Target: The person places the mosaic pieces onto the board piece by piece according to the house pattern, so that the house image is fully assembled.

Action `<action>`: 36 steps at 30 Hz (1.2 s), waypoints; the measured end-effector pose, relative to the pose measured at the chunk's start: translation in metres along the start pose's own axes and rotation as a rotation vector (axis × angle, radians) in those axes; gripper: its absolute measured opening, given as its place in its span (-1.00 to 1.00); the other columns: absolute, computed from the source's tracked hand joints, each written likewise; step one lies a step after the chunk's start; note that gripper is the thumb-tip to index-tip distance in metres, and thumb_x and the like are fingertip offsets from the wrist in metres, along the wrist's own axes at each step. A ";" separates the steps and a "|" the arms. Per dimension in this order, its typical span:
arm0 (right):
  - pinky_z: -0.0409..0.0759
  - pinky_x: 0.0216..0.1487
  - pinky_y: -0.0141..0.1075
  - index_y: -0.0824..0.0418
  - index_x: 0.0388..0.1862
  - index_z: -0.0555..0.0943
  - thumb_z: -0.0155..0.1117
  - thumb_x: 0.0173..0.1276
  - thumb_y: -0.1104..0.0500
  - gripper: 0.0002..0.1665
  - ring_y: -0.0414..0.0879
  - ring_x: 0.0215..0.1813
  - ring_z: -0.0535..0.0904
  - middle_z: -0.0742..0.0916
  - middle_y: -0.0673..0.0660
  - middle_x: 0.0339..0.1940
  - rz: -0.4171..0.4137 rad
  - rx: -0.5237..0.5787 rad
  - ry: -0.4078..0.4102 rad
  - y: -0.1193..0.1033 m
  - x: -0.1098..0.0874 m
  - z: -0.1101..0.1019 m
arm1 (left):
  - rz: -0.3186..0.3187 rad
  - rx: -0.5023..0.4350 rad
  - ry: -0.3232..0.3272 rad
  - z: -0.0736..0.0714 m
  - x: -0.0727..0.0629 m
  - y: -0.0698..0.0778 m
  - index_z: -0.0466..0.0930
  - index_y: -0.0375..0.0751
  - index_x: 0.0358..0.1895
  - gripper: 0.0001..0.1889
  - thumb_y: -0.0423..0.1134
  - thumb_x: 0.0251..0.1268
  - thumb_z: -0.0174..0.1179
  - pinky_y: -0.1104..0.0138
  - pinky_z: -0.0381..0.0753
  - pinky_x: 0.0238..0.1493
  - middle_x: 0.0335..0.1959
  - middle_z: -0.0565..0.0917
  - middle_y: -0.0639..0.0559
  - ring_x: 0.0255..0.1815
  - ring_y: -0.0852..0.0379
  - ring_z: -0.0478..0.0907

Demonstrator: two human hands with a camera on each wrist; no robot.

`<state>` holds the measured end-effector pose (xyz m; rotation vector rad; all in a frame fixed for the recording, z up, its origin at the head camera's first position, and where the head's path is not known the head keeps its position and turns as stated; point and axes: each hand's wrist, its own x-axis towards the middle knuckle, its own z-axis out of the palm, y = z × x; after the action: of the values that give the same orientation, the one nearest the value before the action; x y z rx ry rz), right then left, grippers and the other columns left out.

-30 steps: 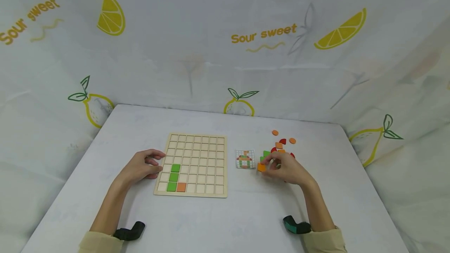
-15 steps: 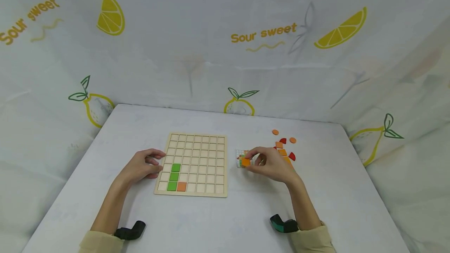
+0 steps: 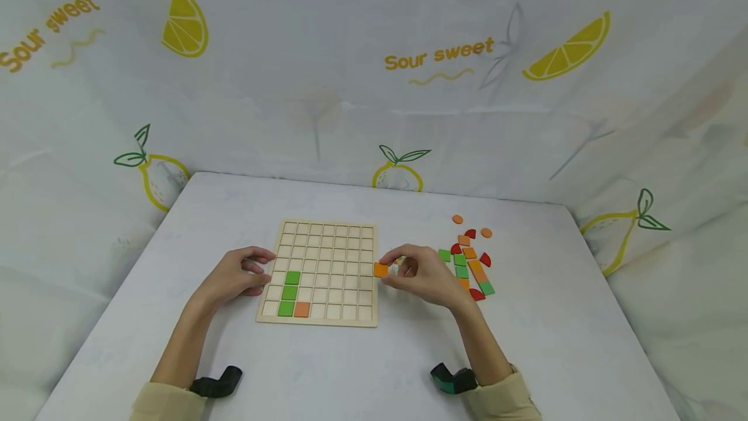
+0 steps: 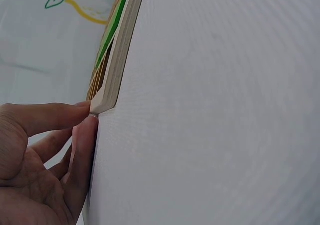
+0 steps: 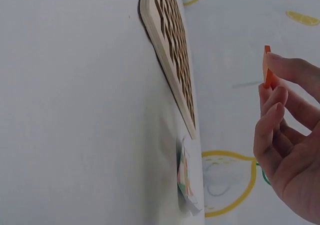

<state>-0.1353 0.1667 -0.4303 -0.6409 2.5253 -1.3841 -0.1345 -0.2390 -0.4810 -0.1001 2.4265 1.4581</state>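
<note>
As the right hand [image 3: 425,273] screens the card [image 5: 185,177] from above, tiles [image 3: 461,272] lie nearby.

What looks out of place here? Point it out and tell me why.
Only the printed paper card stands out: in the right wrist view it looks curled, not lying flat on the table. The loose pieces right of the grid board are scattered untidily, but I see no damage.

An orange square tile [image 3: 380,269] is held raised by the right edge of a flat wooden grid board [image 3: 332,271], three green tiles [image 3: 289,293] filling near-left cells.
</note>
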 end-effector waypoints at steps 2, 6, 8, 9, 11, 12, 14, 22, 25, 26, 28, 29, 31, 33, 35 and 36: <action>0.62 -0.34 -0.44 0.18 0.03 0.80 0.64 0.32 0.20 -0.68 -0.17 -0.34 0.60 0.84 0.15 -0.03 -0.003 0.019 -0.010 -0.003 0.002 0.005 | 0.004 -0.004 -0.003 0.000 0.000 0.000 0.58 -0.35 0.38 -0.45 -0.39 0.32 0.41 0.34 0.84 -0.30 0.08 0.62 -0.23 -0.15 0.08 0.60; 0.61 -0.36 -0.45 0.18 0.03 0.80 0.64 0.32 0.20 -0.68 -0.17 -0.35 0.61 0.84 0.16 -0.03 -0.012 0.044 -0.031 -0.008 0.007 0.015 | 0.006 -0.011 -0.006 0.000 0.000 -0.001 0.58 -0.36 0.38 -0.45 -0.40 0.32 0.41 0.34 0.84 -0.29 0.07 0.62 -0.23 -0.15 0.08 0.60; 0.60 -0.37 -0.45 0.17 0.03 0.81 0.65 0.31 0.18 -0.67 -0.17 -0.35 0.62 0.84 0.15 -0.02 -0.016 0.049 -0.038 -0.010 0.009 0.020 | 0.007 -0.010 -0.005 0.000 0.000 0.000 0.58 -0.36 0.38 -0.45 -0.40 0.32 0.41 0.34 0.84 -0.29 0.06 0.63 -0.23 -0.16 0.08 0.60; 0.60 -0.36 -0.45 0.17 0.03 0.81 0.65 0.31 0.17 -0.67 -0.18 -0.35 0.62 0.85 0.15 -0.02 -0.021 0.054 -0.042 -0.011 0.011 0.023 | 0.006 -0.010 -0.005 0.001 0.000 0.000 0.58 -0.36 0.37 -0.45 -0.40 0.31 0.41 0.34 0.84 -0.29 0.06 0.63 -0.23 -0.16 0.08 0.60; 0.61 -0.35 -0.45 0.16 0.02 0.81 0.65 0.31 0.15 -0.68 -0.21 -0.34 0.62 0.85 0.14 -0.02 -0.028 0.059 -0.047 -0.013 0.013 0.029 | 0.005 -0.010 -0.005 0.001 0.000 0.000 0.58 -0.36 0.37 -0.45 -0.40 0.31 0.41 0.34 0.84 -0.30 0.05 0.63 -0.22 -0.15 0.08 0.60; 0.62 -0.34 -0.45 0.16 0.02 0.81 0.65 0.31 0.15 -0.68 -0.21 -0.34 0.63 0.85 0.14 -0.01 -0.032 0.064 -0.054 -0.014 0.014 0.033 | 0.004 -0.010 -0.004 0.001 0.000 0.000 0.58 -0.36 0.37 -0.45 -0.41 0.31 0.41 0.34 0.84 -0.30 0.05 0.63 -0.22 -0.16 0.08 0.60; 0.64 -0.31 -0.45 0.15 0.03 0.81 0.65 0.32 0.15 -0.68 -0.23 -0.33 0.63 0.85 0.13 0.00 -0.040 0.073 -0.067 -0.016 0.016 0.039 | 0.002 -0.013 -0.006 0.001 0.000 0.000 0.58 -0.36 0.37 -0.46 -0.41 0.32 0.41 0.34 0.84 -0.29 0.04 0.63 -0.22 -0.16 0.08 0.60; 0.61 -0.35 -0.48 0.17 0.01 0.82 0.64 0.30 0.21 -0.69 -0.22 -0.35 0.65 0.85 0.14 -0.03 -0.044 0.118 -0.136 -0.025 0.025 0.061 | 0.002 -0.016 -0.026 -0.002 -0.001 0.000 0.56 -0.36 0.39 -0.44 -0.39 0.33 0.40 0.33 0.84 -0.28 0.02 0.63 -0.21 -0.16 0.09 0.62; 0.60 -0.35 -0.48 0.16 0.00 0.83 0.64 0.29 0.20 -0.70 -0.23 -0.36 0.65 0.84 0.15 -0.05 -0.030 0.120 -0.161 -0.026 0.027 0.069 | 0.002 -0.015 -0.025 -0.002 -0.001 0.000 0.56 -0.36 0.40 -0.44 -0.39 0.34 0.40 0.33 0.84 -0.28 0.02 0.62 -0.21 -0.16 0.09 0.61; 0.61 -0.33 -0.48 0.16 0.00 0.83 0.64 0.30 0.20 -0.70 -0.24 -0.36 0.65 0.84 0.15 -0.05 -0.030 0.114 -0.169 -0.026 0.028 0.072 | 0.001 -0.015 -0.024 -0.002 -0.001 0.000 0.56 -0.36 0.40 -0.44 -0.39 0.33 0.40 0.33 0.84 -0.28 0.02 0.63 -0.20 -0.16 0.09 0.61; 0.62 -0.32 -0.49 0.16 -0.02 0.84 0.64 0.29 0.20 -0.71 -0.26 -0.38 0.64 0.84 0.15 -0.06 -0.026 0.107 -0.186 -0.026 0.030 0.077 | 0.001 -0.013 -0.024 -0.002 -0.001 -0.001 0.56 -0.36 0.40 -0.44 -0.39 0.34 0.40 0.33 0.84 -0.28 -0.01 0.63 -0.19 -0.17 0.09 0.61; 0.61 -0.33 -0.49 0.17 -0.02 0.84 0.64 0.29 0.20 -0.72 -0.28 -0.39 0.64 0.84 0.15 -0.06 -0.023 0.103 -0.194 -0.026 0.031 0.080 | 0.001 -0.011 -0.023 -0.002 -0.001 -0.001 0.56 -0.36 0.40 -0.45 -0.39 0.34 0.40 0.34 0.84 -0.28 -0.03 0.63 -0.18 -0.17 0.09 0.61; 0.59 -0.37 -0.50 0.18 -0.05 0.85 0.64 0.28 0.22 -0.73 -0.30 -0.42 0.62 0.84 0.17 -0.08 -0.014 0.097 -0.210 -0.026 0.033 0.086 | 0.000 -0.007 -0.022 -0.002 -0.001 -0.001 0.56 -0.35 0.40 -0.45 -0.39 0.34 0.39 0.34 0.84 -0.29 -0.05 0.63 -0.16 -0.18 0.09 0.61; 0.56 -0.40 -0.50 0.18 -0.07 0.85 0.64 0.27 0.22 -0.75 -0.32 -0.46 0.58 0.84 0.15 -0.11 -0.001 0.089 -0.223 -0.027 0.034 0.091 | 0.002 -0.004 -0.022 -0.002 -0.001 -0.001 0.56 -0.36 0.40 -0.45 -0.39 0.34 0.39 0.34 0.83 -0.29 -0.06 0.63 -0.15 -0.18 0.09 0.61; 0.52 -0.44 -0.51 0.15 -0.09 0.85 0.65 0.28 0.22 -0.77 -0.33 -0.51 0.54 0.83 0.11 -0.16 0.017 0.076 -0.235 -0.028 0.035 0.095 | 0.002 -0.001 -0.022 -0.001 -0.001 -0.001 0.56 -0.36 0.39 -0.45 -0.39 0.34 0.40 0.34 0.83 -0.29 -0.05 0.63 -0.16 -0.18 0.09 0.61; 0.51 -0.45 -0.51 0.14 -0.10 0.85 0.65 0.28 0.22 -0.78 -0.34 -0.52 0.53 0.83 0.08 -0.17 0.024 0.070 -0.240 -0.028 0.035 0.097 | 0.003 -0.003 -0.022 -0.001 -0.001 0.000 0.56 -0.36 0.39 -0.45 -0.39 0.34 0.40 0.34 0.83 -0.30 -0.05 0.63 -0.16 -0.18 0.09 0.61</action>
<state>-0.1234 0.0646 -0.4580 -0.7147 2.2812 -1.2960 -0.1339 -0.2403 -0.4805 -0.0812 2.4084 1.4563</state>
